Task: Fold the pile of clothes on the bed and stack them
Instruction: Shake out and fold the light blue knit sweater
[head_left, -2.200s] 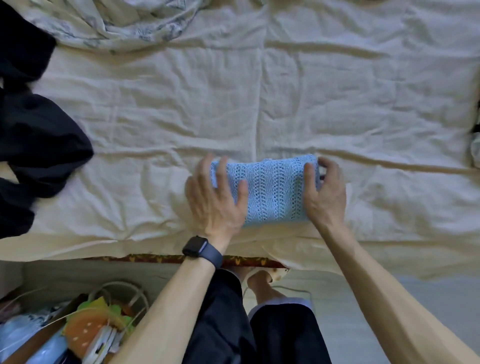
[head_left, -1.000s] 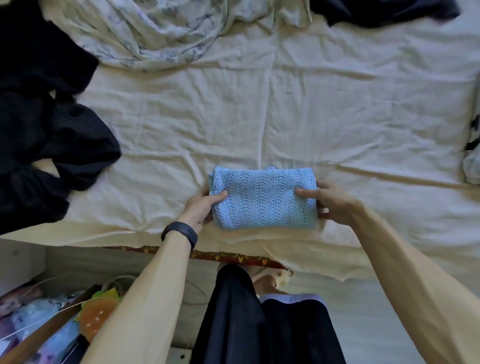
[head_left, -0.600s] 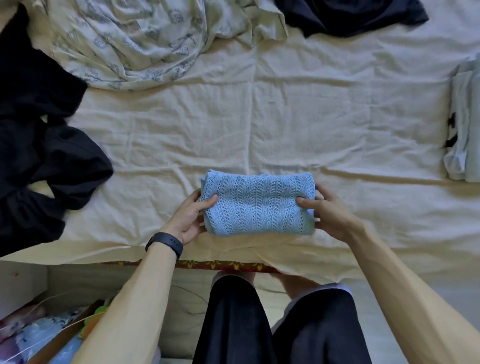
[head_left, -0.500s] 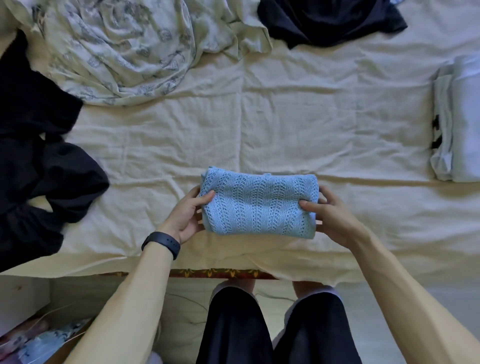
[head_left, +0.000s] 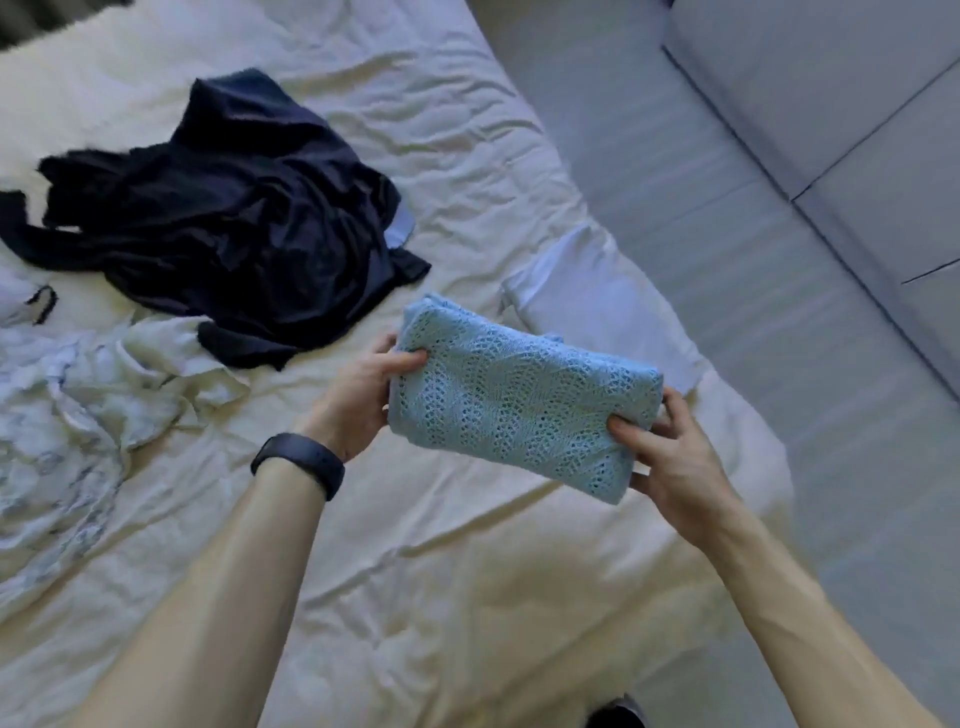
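A folded light-blue knit garment sits just right of the frame's centre, held between both hands above the cream bed sheet. It is a thick, oblong bundle of several layers with an openwork lace pattern running in wavy bands. Its long side slants from upper left down to lower right, and its corners are soft and rounded. The left hand grips the bundle's left end, with the thumb laid on top near the upper corner and the fingers tucked out of sight beneath. The right hand grips the lower right end, thumb pressing into the top face and fingers curled round the edge. A black wristband circles the left wrist. Just beyond the bundle, toward the right edge of the bed, lies a folded white garment, partly hidden by the knit. In the upper left a crumpled dark navy garment is spread on the sheet. Below it, at the left edge, a rumpled pale patterned garment lies unfolded. Grey floor fills the upper right of the frame.
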